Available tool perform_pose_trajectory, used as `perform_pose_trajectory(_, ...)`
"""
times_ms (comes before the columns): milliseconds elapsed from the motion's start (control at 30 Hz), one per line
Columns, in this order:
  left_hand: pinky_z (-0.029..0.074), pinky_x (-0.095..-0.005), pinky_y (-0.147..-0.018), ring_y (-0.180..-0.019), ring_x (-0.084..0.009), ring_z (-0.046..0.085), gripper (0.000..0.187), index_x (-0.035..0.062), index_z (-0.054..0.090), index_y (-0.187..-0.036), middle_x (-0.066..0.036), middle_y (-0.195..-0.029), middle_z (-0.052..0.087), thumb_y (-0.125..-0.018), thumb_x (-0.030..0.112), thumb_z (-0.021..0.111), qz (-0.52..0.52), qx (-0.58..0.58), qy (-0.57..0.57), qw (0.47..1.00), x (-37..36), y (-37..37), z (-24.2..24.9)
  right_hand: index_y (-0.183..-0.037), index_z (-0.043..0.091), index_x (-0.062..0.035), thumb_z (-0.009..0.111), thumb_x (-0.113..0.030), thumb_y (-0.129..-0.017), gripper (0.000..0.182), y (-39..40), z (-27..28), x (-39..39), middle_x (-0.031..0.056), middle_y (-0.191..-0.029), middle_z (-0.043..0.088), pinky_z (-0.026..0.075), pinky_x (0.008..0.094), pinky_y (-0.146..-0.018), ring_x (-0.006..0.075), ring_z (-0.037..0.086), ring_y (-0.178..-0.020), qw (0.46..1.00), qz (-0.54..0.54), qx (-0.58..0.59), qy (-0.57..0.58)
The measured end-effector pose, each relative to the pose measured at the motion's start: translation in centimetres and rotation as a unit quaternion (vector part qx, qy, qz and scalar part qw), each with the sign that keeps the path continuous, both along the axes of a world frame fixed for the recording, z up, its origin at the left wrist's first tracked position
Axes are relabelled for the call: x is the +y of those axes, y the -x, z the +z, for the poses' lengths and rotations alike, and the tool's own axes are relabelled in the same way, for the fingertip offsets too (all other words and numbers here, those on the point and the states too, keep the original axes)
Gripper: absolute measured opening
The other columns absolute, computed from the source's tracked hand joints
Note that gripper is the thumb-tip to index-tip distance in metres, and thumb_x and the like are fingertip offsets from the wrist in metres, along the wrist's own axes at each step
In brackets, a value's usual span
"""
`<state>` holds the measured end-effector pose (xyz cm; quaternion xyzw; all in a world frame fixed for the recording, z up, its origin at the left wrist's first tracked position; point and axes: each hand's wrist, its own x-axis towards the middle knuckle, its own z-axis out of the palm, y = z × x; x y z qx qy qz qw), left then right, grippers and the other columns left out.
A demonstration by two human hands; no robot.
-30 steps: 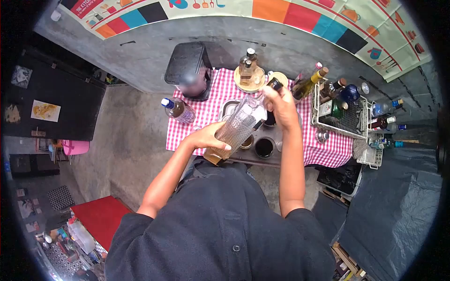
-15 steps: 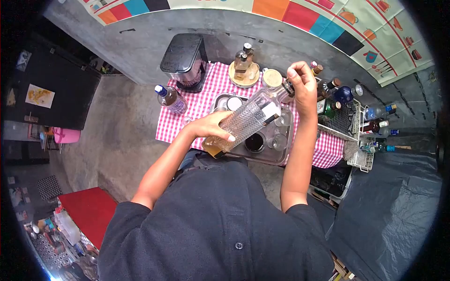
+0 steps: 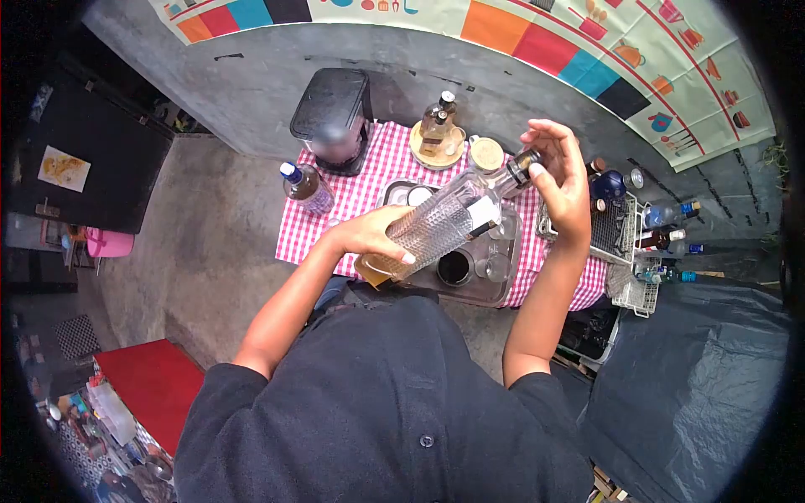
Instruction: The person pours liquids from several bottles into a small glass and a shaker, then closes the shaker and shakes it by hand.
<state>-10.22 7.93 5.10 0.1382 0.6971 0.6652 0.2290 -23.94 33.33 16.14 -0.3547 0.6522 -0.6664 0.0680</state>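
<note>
A tall clear glass bottle [image 3: 436,222] with a textured body and a little amber liquid at its base leans across in front of me, neck up to the right. My left hand [image 3: 373,235] is wrapped round its lower body. At the top end, my right hand [image 3: 563,180] has its thumb against the dark bottle cap [image 3: 526,161], with the fingers curled over beyond it. Below the bottle lies a metal tray [image 3: 478,289] bearing a glass of dark liquid [image 3: 455,267] and a clear glass [image 3: 497,267].
A black-lidded bin [image 3: 331,105], a purple-labelled bottle [image 3: 308,189] and a round wooden stand [image 3: 436,159] with bottles share the checked tablecloth [image 3: 293,239]. Near the wall is a lidded mug [image 3: 486,154]. A wire rack [image 3: 616,230] with several bottles stands at the right.
My right hand has come down and to the right, its fingers opening from a pinch above the neck to curl about the cap. The bottle has shifted slightly left.
</note>
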Motion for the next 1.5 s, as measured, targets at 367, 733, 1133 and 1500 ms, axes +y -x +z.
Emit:
perform_pose_trajectory(367,0.044,-0.0341,-0.1,-0.112,-0.0195,0.057,0.081,-0.0041,0.046,-0.134,-0.012,-0.121,0.06,-0.067,0.021,0.083,0.042,0.043,0.06,0.996,-7.3,-2.6,2.0,-0.097,0.062,-0.0002,0.067,-0.025,-0.088,0.027,-1.2,1.4,-7.2,0.0069,-0.085,0.059,0.045,0.0275,-0.072,0.0141,0.056,-0.079,0.981,-0.033,0.107,-0.159)
perform_pose_trajectory(733,0.045,-0.0345,-0.096,-0.106,-0.0187,0.057,0.086,-0.0037,0.048,-0.131,-0.011,-0.116,0.062,-0.061,0.031,0.085,0.056,0.042,0.008,0.998,-14.7,-5.3,1.7,-0.099,0.061,0.0011,0.06,-0.008,-0.076,0.025,-2.6,4.2,-13.7,0.0104,-0.094,0.062,0.046,0.0308,-0.084,0.0191,0.059,-0.088,0.986,0.013,0.136,-0.095)
perform_pose_trajectory(1133,0.047,-0.0368,-0.093,-0.103,-0.0222,0.061,0.08,-0.0015,0.056,-0.123,-0.012,-0.111,0.065,-0.057,0.032,0.085,0.136,0.076,0.041,0.987,-22.8,-8.4,0.7,-0.115,0.052,0.0004,0.066,-0.005,-0.079,0.039,-2.8,-5.8,-20.1,0.0105,-0.103,0.059,0.047,0.0324,-0.084,0.0188,0.058,-0.097,0.96,-0.107,0.025,-0.258)
perform_pose_trajectory(1500,0.047,-0.0355,-0.092,-0.102,-0.0201,0.06,0.079,-0.0014,0.056,-0.122,-0.01,-0.109,0.064,-0.057,0.03,0.085,0.222,-0.012,0.013,0.975,-26.5,-11.1,-0.9,-0.113,0.05,0.0013,0.075,-0.013,-0.071,0.051,-0.6,-28.8,-24.2,0.0225,-0.113,0.057,0.047,0.0401,-0.092,0.0363,0.057,-0.107,0.867,0.006,-0.018,-0.499)
